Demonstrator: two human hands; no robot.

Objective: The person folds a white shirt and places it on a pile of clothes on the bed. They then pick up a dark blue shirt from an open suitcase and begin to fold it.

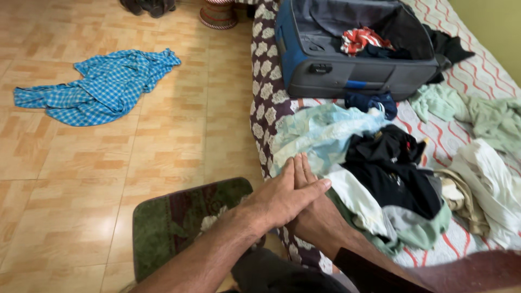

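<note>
Both hands empty: my left hand lies flat, fingers straight, across my right hand at the bed edge, just touching the pale blue cloth. Suitcase open, few items in. Clothes pile unpacked; checked cloth on floor.

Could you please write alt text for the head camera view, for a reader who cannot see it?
A person's left hand lies across their right hand at the edge of a bed strewn with a pile of clothes. An open suitcase sits behind; a blue checked cloth lies on the floor.
</note>
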